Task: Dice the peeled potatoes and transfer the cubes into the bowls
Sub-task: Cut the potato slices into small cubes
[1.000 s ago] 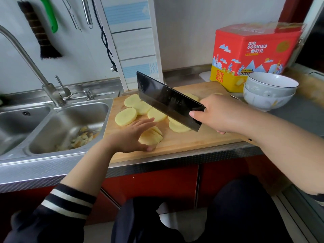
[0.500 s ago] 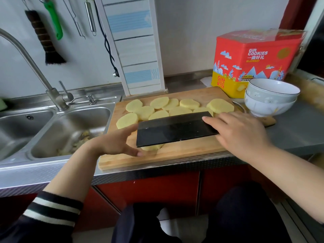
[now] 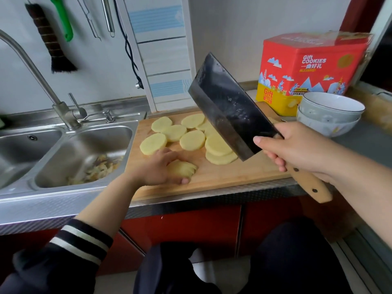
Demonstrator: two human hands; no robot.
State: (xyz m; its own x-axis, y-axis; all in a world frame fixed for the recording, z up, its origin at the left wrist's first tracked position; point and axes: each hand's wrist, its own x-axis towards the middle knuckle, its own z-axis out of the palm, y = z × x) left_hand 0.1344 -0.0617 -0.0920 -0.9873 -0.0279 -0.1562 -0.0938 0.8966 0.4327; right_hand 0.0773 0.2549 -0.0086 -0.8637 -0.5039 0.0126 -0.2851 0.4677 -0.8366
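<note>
Several round potato slices [image 3: 192, 140] lie spread over the wooden cutting board [image 3: 233, 172]. My left hand [image 3: 158, 167] curls around a small fanned stack of slices [image 3: 184, 168] near the board's front edge. My right hand [image 3: 297, 148] grips the wooden handle of a dark cleaver [image 3: 229, 107], whose blade is raised and tilted above the slices. Two stacked white bowls [image 3: 328, 112] stand to the right of the board.
A double steel sink [image 3: 80, 149] with potato peelings [image 3: 99, 168] lies left of the board, with a tall tap [image 3: 63, 113] behind it. A red cookie tin [image 3: 307, 68] stands behind the bowls. A brush and utensils hang on the wall.
The cleaver lay flat on the board under my right hand; now that hand holds its handle with the blade raised. My left hand has closed around the fanned stack.
</note>
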